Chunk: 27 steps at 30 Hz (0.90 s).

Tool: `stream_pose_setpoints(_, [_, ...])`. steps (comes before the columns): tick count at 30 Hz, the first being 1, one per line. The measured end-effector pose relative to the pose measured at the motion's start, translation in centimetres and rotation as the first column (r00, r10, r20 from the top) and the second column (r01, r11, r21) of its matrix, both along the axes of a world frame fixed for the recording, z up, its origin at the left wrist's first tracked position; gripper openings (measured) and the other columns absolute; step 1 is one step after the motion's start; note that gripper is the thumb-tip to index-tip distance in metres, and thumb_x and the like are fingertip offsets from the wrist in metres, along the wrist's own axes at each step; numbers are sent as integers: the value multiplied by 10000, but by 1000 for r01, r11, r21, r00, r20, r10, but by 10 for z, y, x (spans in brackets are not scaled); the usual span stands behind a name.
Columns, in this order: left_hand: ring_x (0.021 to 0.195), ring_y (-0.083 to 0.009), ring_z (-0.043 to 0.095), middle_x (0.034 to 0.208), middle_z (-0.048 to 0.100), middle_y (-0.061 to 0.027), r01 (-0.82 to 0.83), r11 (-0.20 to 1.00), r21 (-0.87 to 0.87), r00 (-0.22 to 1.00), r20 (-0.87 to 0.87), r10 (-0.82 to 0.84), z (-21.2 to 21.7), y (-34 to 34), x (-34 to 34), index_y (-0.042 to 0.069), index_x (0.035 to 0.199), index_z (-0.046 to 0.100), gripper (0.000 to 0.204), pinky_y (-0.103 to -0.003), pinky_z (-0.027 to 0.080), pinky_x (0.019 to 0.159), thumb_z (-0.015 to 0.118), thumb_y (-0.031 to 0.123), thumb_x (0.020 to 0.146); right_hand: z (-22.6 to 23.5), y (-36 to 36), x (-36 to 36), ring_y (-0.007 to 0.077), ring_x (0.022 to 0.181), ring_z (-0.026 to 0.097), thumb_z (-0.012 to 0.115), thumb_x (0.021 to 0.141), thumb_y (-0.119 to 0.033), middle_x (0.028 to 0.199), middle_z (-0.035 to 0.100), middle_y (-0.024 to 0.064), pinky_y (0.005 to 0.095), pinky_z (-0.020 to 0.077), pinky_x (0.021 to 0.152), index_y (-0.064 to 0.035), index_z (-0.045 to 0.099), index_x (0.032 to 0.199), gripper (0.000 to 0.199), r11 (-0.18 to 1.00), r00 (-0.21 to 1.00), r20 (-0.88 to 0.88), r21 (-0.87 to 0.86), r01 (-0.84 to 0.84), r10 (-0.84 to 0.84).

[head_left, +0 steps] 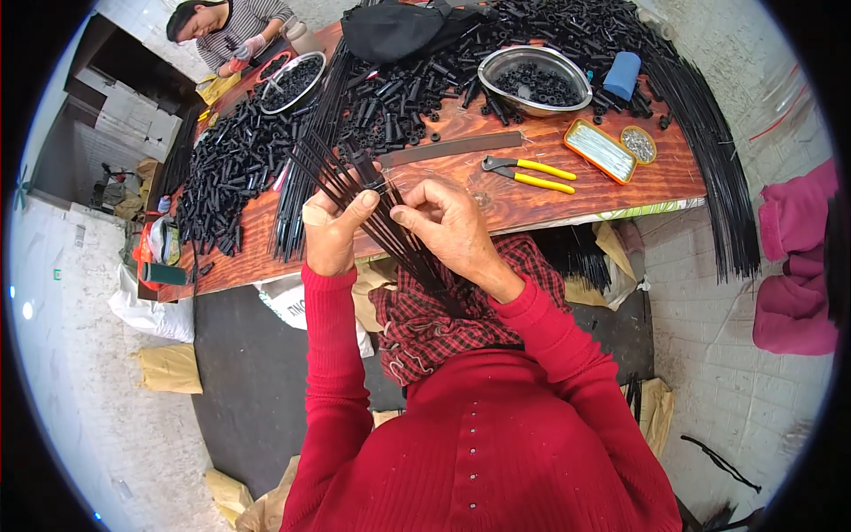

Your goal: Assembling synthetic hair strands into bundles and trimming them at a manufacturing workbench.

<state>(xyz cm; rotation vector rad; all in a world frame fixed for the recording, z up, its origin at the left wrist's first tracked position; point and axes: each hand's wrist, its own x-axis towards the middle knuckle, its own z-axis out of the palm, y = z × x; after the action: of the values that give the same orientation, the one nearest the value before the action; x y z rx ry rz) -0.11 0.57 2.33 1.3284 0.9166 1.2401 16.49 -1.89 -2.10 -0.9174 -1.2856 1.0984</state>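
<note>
My left hand [331, 232] is closed round a bundle of thin black rods [403, 253] that slants across my lap, above a red and black checked cloth [425, 332]. A short black ribbed tube [364, 167] sticks up between my hands, at the bundle's upper end. Beside it, my right hand [452, 232] has thumb and fingers pinched together; what lies between them is too small to make out. On the table, just beyond my hands, lies a flat dark bar [456, 148]. Cutters with yellow handles [532, 175] rest to its right.
Loose black tubular parts [217, 182] heap over the wooden table [496, 199]. A metal bowl [582, 99] holds black rings. An orange-rimmed tray [631, 177] of thin silver pieces stands beside a small round dish [654, 152]. Long black rods [722, 204] overhang the right edge. Another person [239, 35] works at far left.
</note>
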Motion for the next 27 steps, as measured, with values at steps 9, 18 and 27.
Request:
stream_pose_setpoints(9, [886, -123, 616, 1004, 674, -65, 1, 1000, 17, 1000, -17, 0, 3, -3, 4, -28, 1134, 642, 324, -257, 487, 808, 701, 39, 822, 5, -3, -1, 7, 607, 494, 700, 865, -89, 707, 565, -38, 186, 399, 519, -26, 578, 791, 156, 999, 999, 15, 25, 39, -39])
stream_pose_setpoints(18, [997, -169, 622, 1097, 656, -95, 164, 986, -43, 985, -39, -165, 10, -6, -12, -45, 1229, 571, 488, -303, 472, 911, 718, 1, 766, 9, -4, 1, 47, 625, 584, 708, 850, -95, 700, 623, 18, 226, 455, 528, -2, 591, 780, 165, 999, 996, -92, -49, -11, 6])
stream_pose_setpoints(27, [1032, -197, 605, 1140, 635, -131, 193, 981, -18, 980, -41, -194, -3, 3, -28, -81, 1247, 544, 461, -332, 443, 949, 623, 88, 826, 8, -3, 1, 5, 663, 517, 688, 882, -90, 746, 593, -35, 177, 418, 571, -21, 594, 822, 131, 991, 991, -105, -95, -91, 81])
